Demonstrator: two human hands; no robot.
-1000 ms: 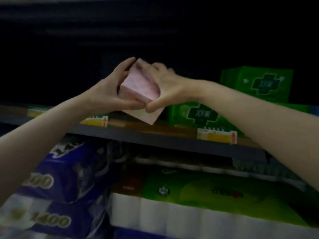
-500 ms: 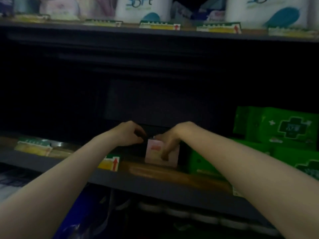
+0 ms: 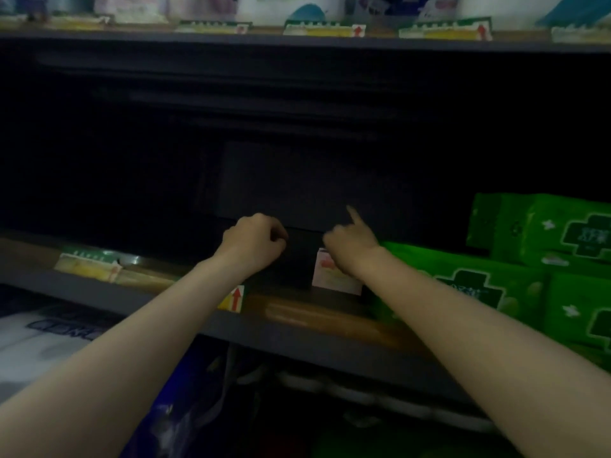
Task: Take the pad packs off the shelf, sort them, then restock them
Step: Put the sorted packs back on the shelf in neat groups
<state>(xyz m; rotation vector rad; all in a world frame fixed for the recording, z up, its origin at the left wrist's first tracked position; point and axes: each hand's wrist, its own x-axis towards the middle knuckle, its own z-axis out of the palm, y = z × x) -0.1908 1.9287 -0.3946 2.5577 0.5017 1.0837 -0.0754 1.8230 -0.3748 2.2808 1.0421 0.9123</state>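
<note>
A small pink pad pack (image 3: 334, 276) stands upright on the dark shelf (image 3: 297, 332), just left of the green pad packs (image 3: 479, 285). My right hand (image 3: 350, 241) hovers over the pink pack's top. Its index finger points up and back, its other fingers are loosely curled, and I see no grip on the pack. A short way to the left, my left hand (image 3: 254, 242) is curled into a fist above the shelf and holds nothing. Further green packs (image 3: 562, 226) are stacked at the right.
Price tags (image 3: 89, 266) line the shelf's front edge. The shelf's back is dark. The upper shelf (image 3: 297, 41) carries tissue rolls and its own tags. Below, there are white (image 3: 39, 345) and blue (image 3: 172, 421) paper packs.
Both hands carried the pink pack in and stood it on the shelf beside the green packs. My right hand's fingers have since lifted off its front, and my left hand drew back slightly.
</note>
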